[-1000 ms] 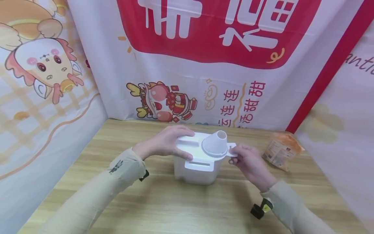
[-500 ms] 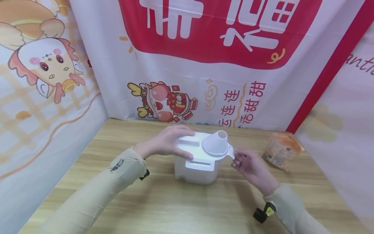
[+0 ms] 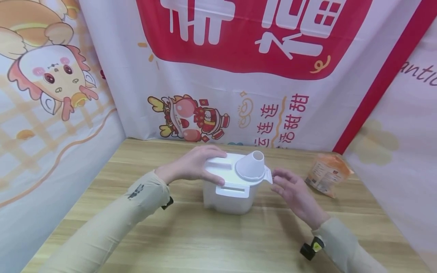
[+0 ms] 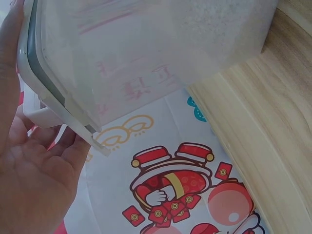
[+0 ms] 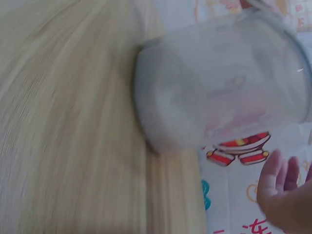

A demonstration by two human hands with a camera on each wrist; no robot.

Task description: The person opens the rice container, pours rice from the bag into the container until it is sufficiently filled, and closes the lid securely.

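A translucent storage container (image 3: 229,203) stands on the table, with pale grains inside near its bottom in the left wrist view. Its white lid (image 3: 228,178) carries a cone-shaped white spout (image 3: 251,167). My left hand (image 3: 192,165) grips the lid's left end, thumb along the front edge and fingers over the far side. A slotted latch (image 3: 233,191) sticks out at the front. Another latch (image 3: 268,175) slants outward on the right. Beside that one is my right hand (image 3: 300,197), fingers loosely bent and holding nothing; whether a fingertip touches the latch I cannot tell.
An orange and clear plastic bag (image 3: 329,174) sits at the table's back right. Printed cloth (image 3: 191,83) hangs behind the wooden table (image 3: 205,242) and along both sides.
My right hand pinched the right latch, then let go and drew slightly right as its fingers loosened. The latch now slants lower. My left hand stays on the lid.
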